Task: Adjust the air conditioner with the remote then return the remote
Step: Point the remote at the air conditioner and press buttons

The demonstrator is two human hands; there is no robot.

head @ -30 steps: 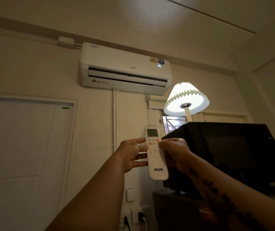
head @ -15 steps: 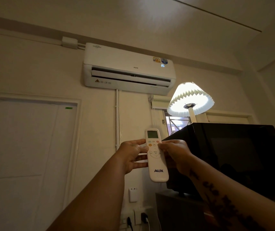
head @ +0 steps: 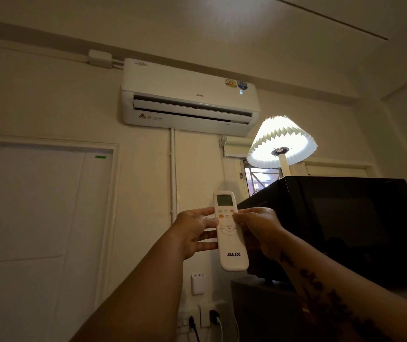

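A: Where is the AUX remote [head: 230, 233]?
B: Upright, below the wall air conditioner [head: 190, 97], gripped by left hand [head: 195, 232] and right hand [head: 259, 230], right thumb on its buttons.

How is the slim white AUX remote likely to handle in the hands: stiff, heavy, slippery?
The slim white AUX remote looks like rigid plastic, so probably stiff. The left hand supports it with fingertips alone, suggesting it is light. Its smooth, rounded body may slip while the right hand presses buttons.
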